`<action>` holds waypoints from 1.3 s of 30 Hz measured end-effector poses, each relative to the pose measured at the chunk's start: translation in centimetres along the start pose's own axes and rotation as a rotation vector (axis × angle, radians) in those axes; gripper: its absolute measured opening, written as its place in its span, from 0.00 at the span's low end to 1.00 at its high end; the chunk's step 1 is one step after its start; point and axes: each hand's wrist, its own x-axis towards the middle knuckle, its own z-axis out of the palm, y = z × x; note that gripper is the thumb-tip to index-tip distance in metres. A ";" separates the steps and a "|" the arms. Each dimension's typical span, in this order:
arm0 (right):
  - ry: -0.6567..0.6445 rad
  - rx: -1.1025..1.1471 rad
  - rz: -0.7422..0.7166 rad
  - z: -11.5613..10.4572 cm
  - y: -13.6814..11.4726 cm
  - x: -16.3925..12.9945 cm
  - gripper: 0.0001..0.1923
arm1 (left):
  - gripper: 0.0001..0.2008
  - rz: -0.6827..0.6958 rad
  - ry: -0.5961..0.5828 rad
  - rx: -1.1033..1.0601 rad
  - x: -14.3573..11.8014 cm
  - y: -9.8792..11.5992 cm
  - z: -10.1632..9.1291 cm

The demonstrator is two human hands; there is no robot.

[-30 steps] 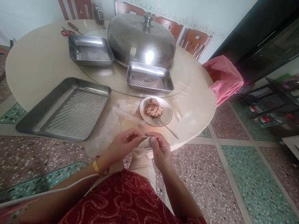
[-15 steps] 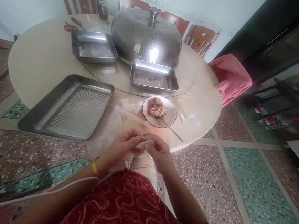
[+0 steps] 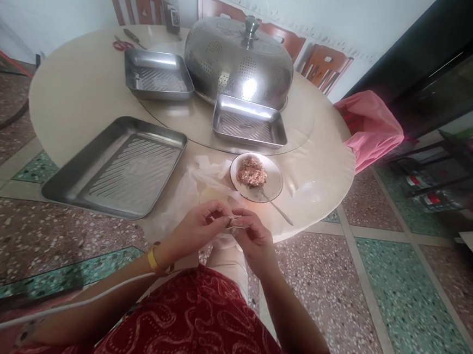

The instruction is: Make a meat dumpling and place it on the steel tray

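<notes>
My left hand (image 3: 197,229) and my right hand (image 3: 253,238) meet at the near edge of the round table (image 3: 83,94), both pinching a pale dumpling wrapper (image 3: 234,222) between the fingertips. Just beyond them lies a clear plastic bag (image 3: 186,187) with a stack of round wrappers (image 3: 214,196) on it. A white plate (image 3: 272,186) with minced meat filling (image 3: 252,171) and a metal spoon (image 3: 274,206) sits to the right of the bag.
A large steel tray (image 3: 118,165) lies at the left. Two smaller steel trays (image 3: 158,75) (image 3: 249,122) and a perforated steel dome cover (image 3: 239,62) sit on the glass turntable. Red scissors (image 3: 123,44) lie at the far edge. A pink bag (image 3: 371,130) hangs to the right; wooden chairs stand behind.
My fingers have kept working the wrapper's edge, pressing closer together. The view has shifted slightly, so the table appears further right.
</notes>
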 end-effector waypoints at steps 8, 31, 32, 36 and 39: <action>0.007 0.018 -0.017 0.3 -0.1 -0.2 0.07 | 0.06 0.136 -0.086 0.029 -0.1 -0.2 -0.5; 0.055 -0.034 -0.034 0.6 -1.0 -0.1 0.08 | 0.07 0.063 -0.007 0.241 -1.2 0.6 -1.7; 0.052 -0.055 -0.049 0.7 -1.1 0.0 0.09 | 0.07 0.059 0.002 0.260 -1.3 0.6 -1.7; 0.010 -0.135 -0.059 0.8 -1.4 0.0 0.07 | 0.07 0.076 0.056 0.299 -1.5 0.8 -1.7; -0.048 -0.185 -0.050 0.9 -1.7 0.0 0.06 | 0.07 0.087 0.087 0.301 -1.5 1.0 -1.5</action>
